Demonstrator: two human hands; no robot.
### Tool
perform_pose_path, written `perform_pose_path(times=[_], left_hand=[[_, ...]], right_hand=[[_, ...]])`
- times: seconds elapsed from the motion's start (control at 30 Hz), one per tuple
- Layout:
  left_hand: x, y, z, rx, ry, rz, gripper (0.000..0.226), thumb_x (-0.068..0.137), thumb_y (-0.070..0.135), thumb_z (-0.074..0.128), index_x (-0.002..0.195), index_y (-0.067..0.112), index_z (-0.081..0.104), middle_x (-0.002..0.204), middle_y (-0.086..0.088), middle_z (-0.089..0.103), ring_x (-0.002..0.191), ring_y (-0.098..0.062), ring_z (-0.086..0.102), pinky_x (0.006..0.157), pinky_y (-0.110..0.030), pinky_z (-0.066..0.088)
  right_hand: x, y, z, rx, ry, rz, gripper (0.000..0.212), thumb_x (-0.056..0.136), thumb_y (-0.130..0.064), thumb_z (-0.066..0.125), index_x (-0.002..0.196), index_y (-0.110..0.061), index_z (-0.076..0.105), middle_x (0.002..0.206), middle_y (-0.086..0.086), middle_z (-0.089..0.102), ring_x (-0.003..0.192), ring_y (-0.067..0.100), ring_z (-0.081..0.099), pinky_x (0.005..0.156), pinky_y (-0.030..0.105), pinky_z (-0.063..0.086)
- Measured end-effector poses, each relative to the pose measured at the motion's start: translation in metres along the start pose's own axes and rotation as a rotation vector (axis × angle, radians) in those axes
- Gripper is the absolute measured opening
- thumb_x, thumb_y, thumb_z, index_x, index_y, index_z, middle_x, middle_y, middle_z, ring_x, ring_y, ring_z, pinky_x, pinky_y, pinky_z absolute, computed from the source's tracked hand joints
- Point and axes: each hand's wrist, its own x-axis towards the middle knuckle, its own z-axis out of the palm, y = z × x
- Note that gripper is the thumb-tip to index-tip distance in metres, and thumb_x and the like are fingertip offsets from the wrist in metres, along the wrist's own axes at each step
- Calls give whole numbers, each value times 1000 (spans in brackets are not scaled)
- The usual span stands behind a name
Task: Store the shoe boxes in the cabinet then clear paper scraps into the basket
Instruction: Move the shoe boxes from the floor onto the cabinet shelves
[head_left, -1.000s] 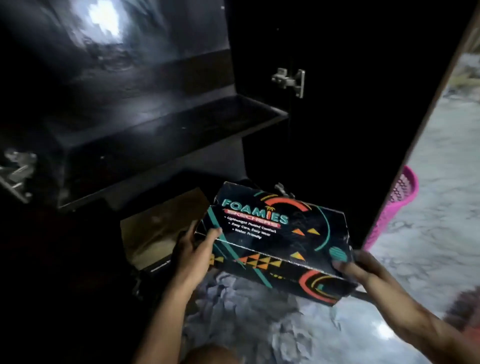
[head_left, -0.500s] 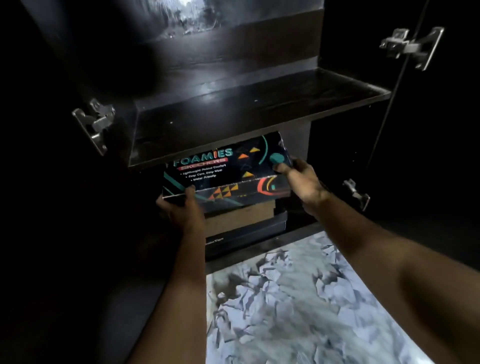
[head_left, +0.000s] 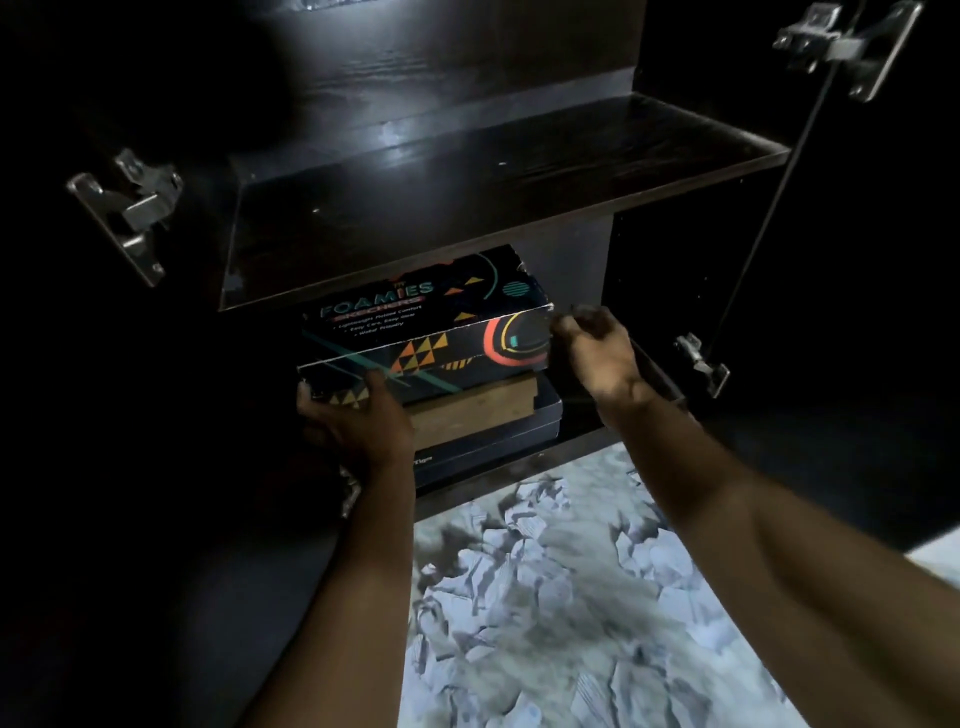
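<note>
In the cabinet (head_left: 498, 171): three stacked shoe boxes (head_left: 426, 332).

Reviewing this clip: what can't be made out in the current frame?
- Basket: out of the head view, so its place is unknown.
- Bottom box: label too small and dark, partly behind the left hand.
- Brown box: mostly covered by the Foamies box.
- Right hand: whether it touches the Foamies box is unclear in the dark.
- Paper scraps: blurred.

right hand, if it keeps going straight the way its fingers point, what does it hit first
Most likely the right end of the patterned shoe box: the right hand sits just beside it, fingers curled toward that corner. Depth is unclear.
</note>
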Motion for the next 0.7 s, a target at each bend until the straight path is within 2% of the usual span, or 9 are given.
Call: perform_pose_path(times=[0.03, 0.13, 0.2, 0.3, 0.37, 0.4, 0.47, 0.6, 0.7], left_hand=[[-10, 5, -2, 19, 6, 2, 73, 90, 24, 70, 152, 14, 33, 150, -24, 34, 125, -33, 51, 92, -24, 36], [-41, 15, -4, 14, -94, 71, 75, 76, 42, 66, 142, 11, 47, 142, -23, 44, 124, -37, 55, 105, -32, 46], [-66, 15, 2, -19, -240, 116, 70, 70, 41, 61, 132, 7, 56, 128, -24, 56, 109, -36, 62, 97, -39, 53], [-116, 12, 13, 42, -494, 195, 44, 77, 30, 60, 115, 10, 66, 111, -18, 68, 94, -28, 65, 83, -26, 50], [-154, 9, 22, 64, -665, 229, 19, 85, 14, 63, 103, 15, 67, 102, -16, 73, 91, -28, 67, 77, -16, 48], [-175, 8, 26, 65, -765, 219, 17, 85, 12, 62, 99, 19, 67, 95, -15, 73, 88, -28, 68, 75, -17, 49], [-215, 3, 35, 103, -979, 189, 17, 82, 19, 57, 93, 28, 67, 84, -6, 71, 82, -26, 69, 74, -31, 52], [-300, -5, 46, 200, -1362, 241, 21, 80, 26, 54, 93, 30, 70, 86, 9, 74, 83, -25, 72, 82, -44, 56], [-359, -10, 53, 225, -1563, 257, 18, 80, 27, 59, 92, 28, 72, 79, 10, 73, 76, -23, 70, 75, -40, 55]], right_hand=[[-11, 1, -15, -26, 18, -23, 26, 85, -25, 80, 107, -23, 67, 97, 0, 74, 107, 31, 72, 104, 49, 55], [-53, 5, -63, -135, 44, -58, 15, 94, -9, 71, 108, -16, 69, 90, -2, 73, 88, 13, 69, 89, 32, 55], [-83, 11, -99, -165, 50, -70, 16, 96, 4, 61, 104, -7, 70, 86, 3, 71, 75, 5, 64, 78, 25, 50], [-125, 17, -151, -215, 99, -53, 13, 94, 17, 52, 97, 18, 65, 84, 13, 65, 62, -7, 59, 66, 9, 47], [-152, 20, -180, -242, 148, -25, 14, 89, 1, 58, 89, 4, 72, 80, 7, 68, 65, -5, 61, 70, 14, 51], [-166, 21, -193, -267, 170, -3, 15, 83, -16, 60, 84, -16, 75, 76, 1, 71, 68, 1, 64, 73, 22, 55], [-189, 19, -220, -250, 238, 44, 15, 74, -36, 58, 77, -29, 71, 73, -4, 72, 69, 11, 66, 74, 36, 59], [-223, 7, -277, -280, 294, 128, 16, 95, -6, 57, 99, 2, 71, 81, 8, 69, 63, 12, 63, 69, 30, 55], [-245, -3, -328, -422, 245, 212, 14, 95, -9, 60, 96, -3, 73, 83, 13, 74, 68, 20, 66, 71, 31, 56]])
